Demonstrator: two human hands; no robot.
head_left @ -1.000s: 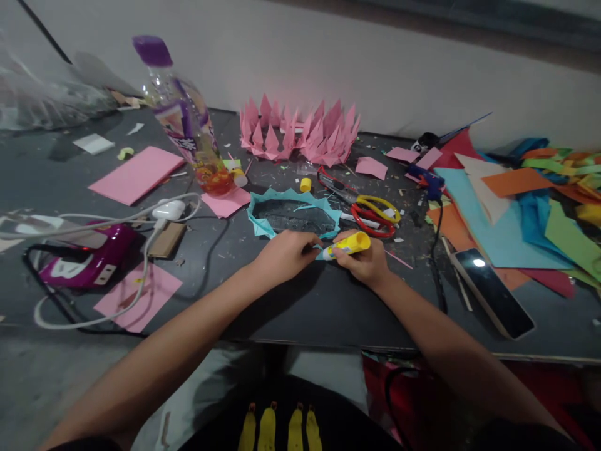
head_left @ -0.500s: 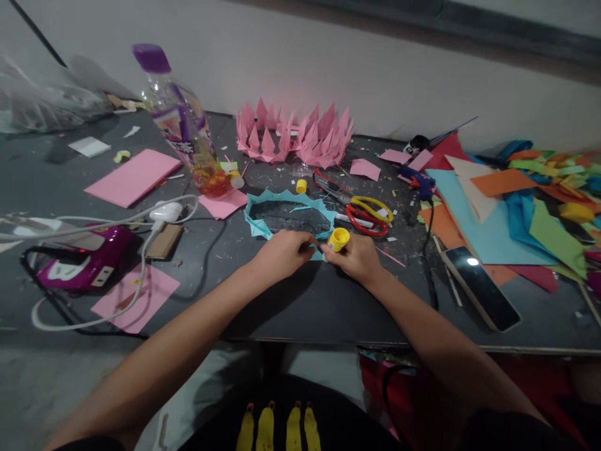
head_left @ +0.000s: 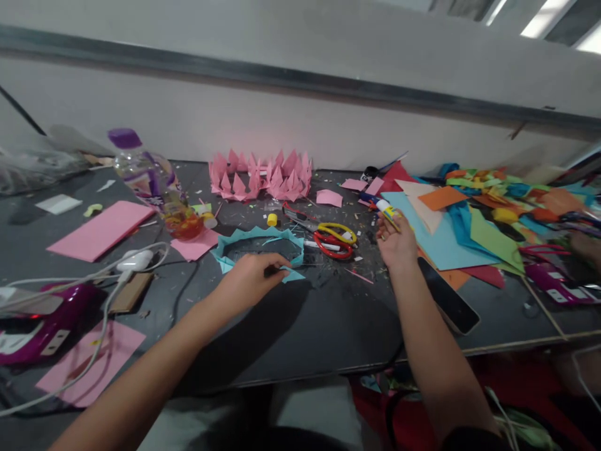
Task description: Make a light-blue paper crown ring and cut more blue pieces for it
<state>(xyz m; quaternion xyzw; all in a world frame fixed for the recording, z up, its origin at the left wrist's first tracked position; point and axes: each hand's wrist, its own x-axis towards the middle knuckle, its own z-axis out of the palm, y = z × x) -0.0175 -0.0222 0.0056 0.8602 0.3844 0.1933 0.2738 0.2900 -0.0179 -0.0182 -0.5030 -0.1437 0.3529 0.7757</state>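
A light-blue folded paper crown with a zigzag edge lies in a ring on the dark table. My left hand pinches its near end, where a pointed blue tip sticks out past the fingers. Out to the right, my right hand is closed around a glue stick, raised over the table beside the coloured paper. The yellow glue cap stands just behind the blue ring. Right of the ring lie scissors with red and yellow handles.
Spiky pink paper crowns stand near the wall. Left are a purple-capped bottle, pink paper and a corded purple device. Coloured sheets, a phone and another person's hand are at the right.
My right hand has moved away from the blue crown to the right, carrying the glue stick. My left hand stays at the crown's end. The view has tilted up and turned right.
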